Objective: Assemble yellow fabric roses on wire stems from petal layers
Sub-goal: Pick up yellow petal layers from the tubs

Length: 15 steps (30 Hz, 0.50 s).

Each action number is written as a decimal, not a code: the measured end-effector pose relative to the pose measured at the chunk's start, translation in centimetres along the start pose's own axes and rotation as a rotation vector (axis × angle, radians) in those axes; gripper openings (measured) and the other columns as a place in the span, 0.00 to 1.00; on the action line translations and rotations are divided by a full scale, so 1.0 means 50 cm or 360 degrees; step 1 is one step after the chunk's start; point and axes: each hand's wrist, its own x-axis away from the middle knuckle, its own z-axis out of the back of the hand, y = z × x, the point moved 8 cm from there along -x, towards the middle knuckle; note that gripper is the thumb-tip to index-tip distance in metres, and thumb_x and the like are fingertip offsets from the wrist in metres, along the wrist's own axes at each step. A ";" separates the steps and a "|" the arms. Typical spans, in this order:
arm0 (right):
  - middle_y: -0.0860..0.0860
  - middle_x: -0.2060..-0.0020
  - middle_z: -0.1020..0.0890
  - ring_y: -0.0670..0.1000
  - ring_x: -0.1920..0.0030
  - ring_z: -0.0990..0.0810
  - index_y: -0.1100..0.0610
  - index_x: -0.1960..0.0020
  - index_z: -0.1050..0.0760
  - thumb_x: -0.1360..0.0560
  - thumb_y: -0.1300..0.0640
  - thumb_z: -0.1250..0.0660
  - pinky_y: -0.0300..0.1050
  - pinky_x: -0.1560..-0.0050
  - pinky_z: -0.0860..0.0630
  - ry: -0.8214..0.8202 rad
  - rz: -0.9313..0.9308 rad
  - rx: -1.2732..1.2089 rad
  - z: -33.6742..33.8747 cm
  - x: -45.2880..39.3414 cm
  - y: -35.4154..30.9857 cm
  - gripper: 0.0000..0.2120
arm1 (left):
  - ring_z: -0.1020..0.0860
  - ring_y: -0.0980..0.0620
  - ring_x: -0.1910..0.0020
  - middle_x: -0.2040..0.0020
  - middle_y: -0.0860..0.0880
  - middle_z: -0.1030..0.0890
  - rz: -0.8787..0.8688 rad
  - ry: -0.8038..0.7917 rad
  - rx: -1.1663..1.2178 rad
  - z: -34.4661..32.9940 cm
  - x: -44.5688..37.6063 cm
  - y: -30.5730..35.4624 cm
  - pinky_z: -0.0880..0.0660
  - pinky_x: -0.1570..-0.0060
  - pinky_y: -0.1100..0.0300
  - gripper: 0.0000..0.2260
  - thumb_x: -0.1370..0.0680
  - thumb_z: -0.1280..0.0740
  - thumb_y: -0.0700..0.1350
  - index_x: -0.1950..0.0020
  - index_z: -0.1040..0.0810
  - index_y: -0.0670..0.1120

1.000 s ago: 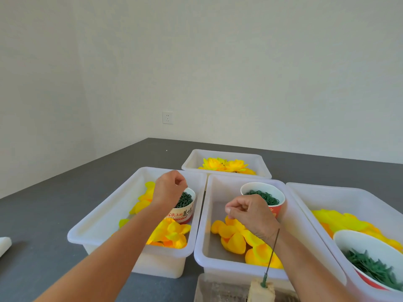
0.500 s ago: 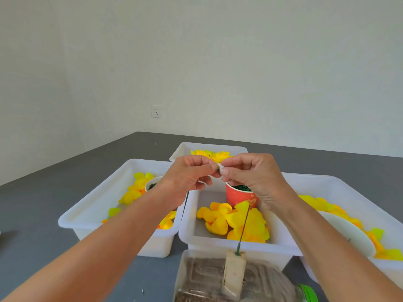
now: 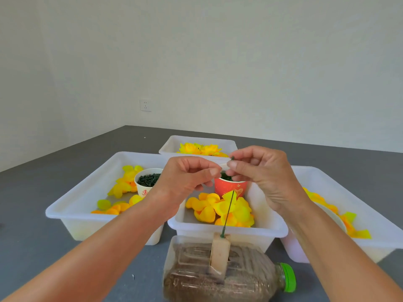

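Above the middle bin [image 3: 229, 228], my left hand [image 3: 187, 177] and my right hand [image 3: 263, 173] meet fingertip to fingertip. My right hand pinches a small dark green piece [image 3: 232, 158] whose tip sticks up above the fingers. My left thumb and forefinger pinch together right beside it; what they hold is mostly hidden. A green wire stem [image 3: 227, 212] stands bare in a wooden block [image 3: 220, 253] below my hands. Loose yellow petal layers [image 3: 209, 209] lie in the middle bin.
The block sits on a brown-filled bottle [image 3: 196, 277] lying on its side, green cap [image 3: 289, 277] to the right. A white cup [image 3: 142, 190] of dark green parts stands in the left bin [image 3: 72, 205]; a red cup [image 3: 231, 189] stands behind my hands. Finished yellow roses [image 3: 199, 149] fill the far bin; the right bin [image 3: 375, 223] holds petals.
My hands left the two cups, rose and came together over the middle bin. Since half a second ago they hold nearly still; the green piece now shows above my right fingers.
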 end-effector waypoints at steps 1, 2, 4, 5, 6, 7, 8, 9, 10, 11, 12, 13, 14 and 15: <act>0.53 0.70 0.17 0.49 0.69 0.18 0.61 0.58 0.21 0.32 0.70 0.30 0.39 0.65 0.20 0.0025 -0.0011 -0.0058 0.008 0.005 -0.001 0.06 | 0.24 0.57 0.70 0.67 0.47 0.18 -0.0006 -0.0006 0.0000 -0.006 0.008 -0.001 0.29 0.69 0.68 0.02 0.30 0.29 0.39 0.60 0.17 0.45; 0.53 0.70 0.17 0.49 0.69 0.18 0.61 0.58 0.21 0.33 0.69 0.29 0.39 0.66 0.20 0.0037 -0.0018 -0.0114 0.014 0.011 -0.004 0.06 | 0.24 0.57 0.70 0.68 0.48 0.19 -0.0011 -0.0030 -0.0001 -0.014 0.016 -0.001 0.29 0.69 0.67 0.02 0.31 0.28 0.40 0.60 0.17 0.45; 0.53 0.69 0.17 0.49 0.68 0.17 0.61 0.58 0.21 0.36 0.65 0.28 0.38 0.66 0.21 0.0036 -0.0041 -0.0235 0.020 0.026 -0.007 0.08 | 0.24 0.57 0.69 0.68 0.49 0.18 -0.0026 -0.0110 -0.0018 -0.032 0.032 -0.001 0.29 0.68 0.68 0.06 0.34 0.27 0.43 0.59 0.17 0.44; 0.53 0.69 0.17 0.49 0.68 0.17 0.61 0.58 0.21 0.38 0.63 0.28 0.38 0.65 0.20 0.0028 -0.0063 -0.0292 0.021 0.034 -0.006 0.09 | 0.23 0.58 0.68 0.67 0.49 0.18 -0.0030 -0.0153 -0.0013 -0.041 0.038 -0.001 0.28 0.68 0.69 0.07 0.35 0.27 0.43 0.59 0.17 0.42; 0.53 0.68 0.16 0.49 0.67 0.17 0.61 0.58 0.21 0.39 0.62 0.28 0.39 0.65 0.20 0.0024 -0.0090 -0.0339 0.020 0.043 -0.003 0.10 | 0.23 0.58 0.67 0.65 0.48 0.17 -0.0035 -0.0188 -0.0006 -0.048 0.044 -0.002 0.27 0.67 0.69 0.07 0.35 0.26 0.41 0.58 0.17 0.41; 0.53 0.68 0.16 0.49 0.67 0.17 0.61 0.59 0.21 0.41 0.61 0.28 0.39 0.64 0.20 0.0024 -0.0116 -0.0378 0.020 0.050 0.002 0.10 | 0.22 0.57 0.66 0.64 0.46 0.17 -0.0046 -0.0214 -0.0012 -0.054 0.049 -0.001 0.27 0.65 0.69 0.06 0.34 0.26 0.38 0.58 0.17 0.40; 0.53 0.68 0.16 0.49 0.67 0.18 0.60 0.60 0.20 0.41 0.61 0.28 0.40 0.64 0.20 0.0024 -0.0137 -0.0409 0.020 0.058 0.006 0.10 | 0.22 0.56 0.65 0.62 0.44 0.17 -0.0062 -0.0229 -0.0038 -0.059 0.052 -0.001 0.26 0.64 0.68 0.06 0.33 0.27 0.36 0.57 0.17 0.39; 0.53 0.67 0.16 0.49 0.67 0.18 0.58 0.62 0.19 0.42 0.61 0.28 0.40 0.63 0.20 0.0021 -0.0153 -0.0427 0.019 0.064 0.010 0.08 | 0.23 0.54 0.64 0.61 0.42 0.17 -0.0074 -0.0241 -0.0060 -0.063 0.056 -0.001 0.26 0.64 0.67 0.05 0.32 0.27 0.34 0.57 0.18 0.38; 0.52 0.67 0.16 0.49 0.67 0.17 0.57 0.64 0.18 0.43 0.60 0.27 0.40 0.63 0.21 0.0016 -0.0162 -0.0423 0.019 0.070 0.014 0.08 | 0.24 0.53 0.64 0.61 0.41 0.18 -0.0079 -0.0252 -0.0064 -0.066 0.059 -0.001 0.26 0.64 0.66 0.05 0.31 0.28 0.34 0.56 0.18 0.38; 0.52 0.66 0.16 0.49 0.66 0.17 0.56 0.64 0.17 0.44 0.58 0.27 0.39 0.62 0.21 0.0009 -0.0165 -0.0401 0.016 0.075 0.017 0.08 | 0.24 0.53 0.66 0.62 0.43 0.18 -0.0077 -0.0255 -0.0051 -0.068 0.061 -0.003 0.26 0.65 0.66 0.05 0.31 0.28 0.33 0.57 0.18 0.39; 0.53 0.66 0.16 0.49 0.66 0.17 0.55 0.64 0.17 0.44 0.57 0.26 0.39 0.62 0.21 0.0005 -0.0169 -0.0374 0.014 0.081 0.021 0.09 | 0.25 0.54 0.67 0.64 0.45 0.18 -0.0074 -0.0247 -0.0036 -0.068 0.064 -0.005 0.26 0.66 0.67 0.05 0.30 0.29 0.32 0.57 0.18 0.39; 0.53 0.66 0.16 0.49 0.65 0.17 0.56 0.64 0.17 0.45 0.56 0.26 0.38 0.62 0.21 0.0006 -0.0176 -0.0353 0.011 0.085 0.025 0.10 | 0.25 0.55 0.70 0.66 0.47 0.19 -0.0066 -0.0229 -0.0028 -0.066 0.065 -0.007 0.27 0.68 0.67 0.04 0.30 0.29 0.32 0.58 0.18 0.39; 0.54 0.65 0.16 0.49 0.65 0.18 0.56 0.63 0.17 0.45 0.56 0.26 0.38 0.63 0.21 0.0012 -0.0188 -0.0344 0.008 0.089 0.030 0.11 | 0.26 0.56 0.71 0.67 0.47 0.19 -0.0052 -0.0211 -0.0027 -0.064 0.065 -0.011 0.28 0.68 0.67 0.03 0.30 0.29 0.32 0.59 0.19 0.38; 0.54 0.65 0.16 0.49 0.65 0.18 0.56 0.63 0.17 0.45 0.55 0.26 0.37 0.63 0.21 0.0016 -0.0201 -0.0347 0.006 0.092 0.034 0.11 | 0.26 0.56 0.72 0.67 0.46 0.20 -0.0033 -0.0197 -0.0025 -0.062 0.065 -0.016 0.28 0.69 0.67 0.02 0.30 0.29 0.33 0.59 0.19 0.38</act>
